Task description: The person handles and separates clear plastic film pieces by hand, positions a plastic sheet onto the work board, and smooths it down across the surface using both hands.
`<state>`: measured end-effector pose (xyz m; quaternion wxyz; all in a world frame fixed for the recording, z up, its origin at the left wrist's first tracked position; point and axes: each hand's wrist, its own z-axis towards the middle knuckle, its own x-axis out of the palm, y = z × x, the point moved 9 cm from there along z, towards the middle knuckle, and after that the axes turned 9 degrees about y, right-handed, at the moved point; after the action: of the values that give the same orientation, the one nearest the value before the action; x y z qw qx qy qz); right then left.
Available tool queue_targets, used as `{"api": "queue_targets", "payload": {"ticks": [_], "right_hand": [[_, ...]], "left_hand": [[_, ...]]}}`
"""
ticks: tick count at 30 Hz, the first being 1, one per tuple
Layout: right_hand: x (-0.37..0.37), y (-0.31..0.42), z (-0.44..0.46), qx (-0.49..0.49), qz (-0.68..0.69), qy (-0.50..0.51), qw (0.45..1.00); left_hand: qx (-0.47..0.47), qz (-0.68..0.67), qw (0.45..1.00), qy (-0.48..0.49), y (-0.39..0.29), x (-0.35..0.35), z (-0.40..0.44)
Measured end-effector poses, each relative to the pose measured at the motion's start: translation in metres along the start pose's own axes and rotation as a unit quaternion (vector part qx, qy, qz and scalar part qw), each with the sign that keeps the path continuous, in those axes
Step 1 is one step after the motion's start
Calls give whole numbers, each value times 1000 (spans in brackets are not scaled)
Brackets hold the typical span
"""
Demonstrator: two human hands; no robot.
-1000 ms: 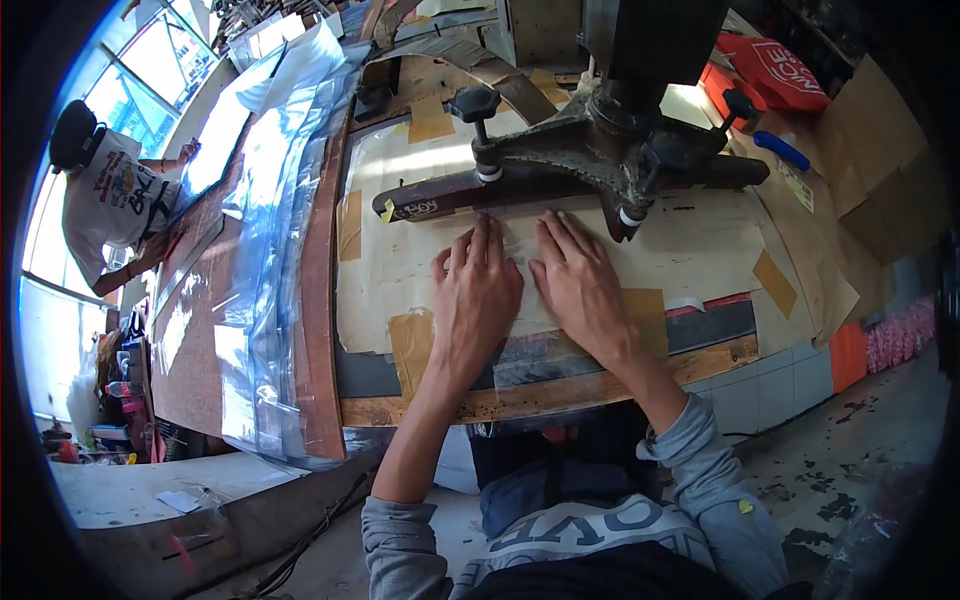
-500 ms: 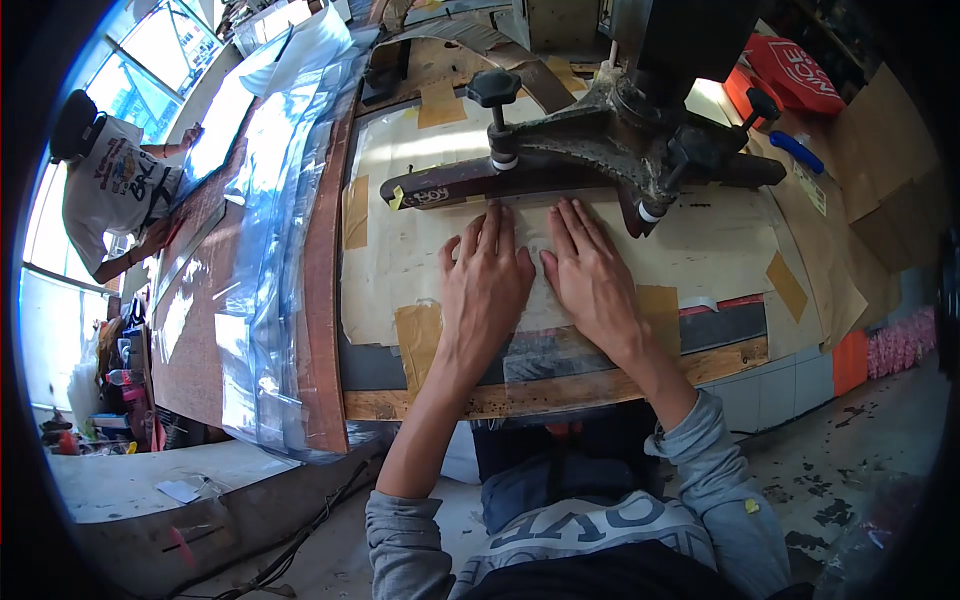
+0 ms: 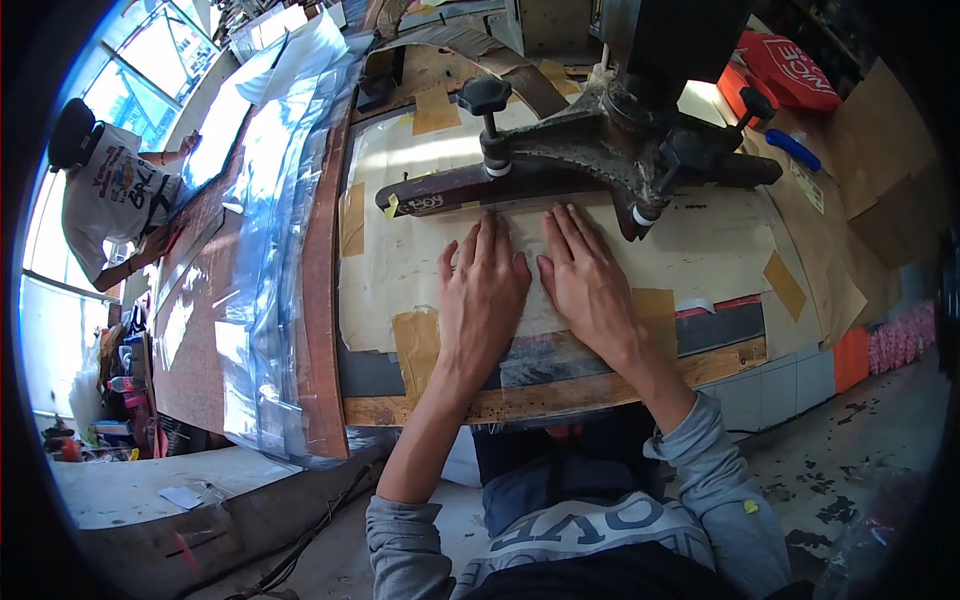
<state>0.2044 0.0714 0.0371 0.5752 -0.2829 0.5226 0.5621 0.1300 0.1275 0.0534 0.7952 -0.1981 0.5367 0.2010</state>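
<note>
Both hands lie palm down on a pale sheet (image 3: 400,265) that is taped over the worktable. My left hand (image 3: 482,300) is flat, its fingertips close to the near edge of a dark metal bar (image 3: 540,182). To its right, my right hand (image 3: 588,290) also lies flat with fingers stretched toward the same bar. Neither hand shows anything gripped; what lies under the palms is hidden. The bar hangs from a heavy black machine arm (image 3: 590,140) with black knobs. Brown tape (image 3: 415,345) holds down the sheet beside my left wrist.
Clear plastic film (image 3: 270,240) covers a reddish board (image 3: 190,340) at the left. Another person (image 3: 115,190) works there. A blue-handled tool (image 3: 793,150), a red bag (image 3: 785,72) and brown paper (image 3: 880,180) are at the right. A wooden strip (image 3: 540,397) edges the table.
The camera view has shifted slightly. Both hands remain flat in nearly the same place beside the bar. The other person's far hand has moved a little.
</note>
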Motion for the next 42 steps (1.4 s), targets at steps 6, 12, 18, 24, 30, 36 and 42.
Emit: {"api": "queue_targets", "payload": {"ticks": [6, 12, 18, 24, 30, 36, 42], "right_hand": [[-13, 12, -5, -28, -41, -34, 998], [-17, 19, -9, -72, -46, -47, 995], [-18, 15, -17, -58, 31, -26, 998], [-43, 26, -61, -42, 118, -81, 989], [-56, 58, -175, -123, 189, -143, 964], [-49, 55, -197, -112, 93, -136, 980], [-23, 36, -176, -139, 12, -165, 976]], "left_hand": [[1, 26, 1000, -3, -2, -2, 0], [11, 39, 999, 9, -3, -1, 0], [11, 45, 999, -2, -2, -1, -3], [-1, 15, 1000, -5, 6, -2, -6], [6, -131, 989, -62, -31, -54, -100], [-17, -108, 985, -131, -53, -30, -159], [-22, -26, 970, -239, -43, 12, -183]]}}
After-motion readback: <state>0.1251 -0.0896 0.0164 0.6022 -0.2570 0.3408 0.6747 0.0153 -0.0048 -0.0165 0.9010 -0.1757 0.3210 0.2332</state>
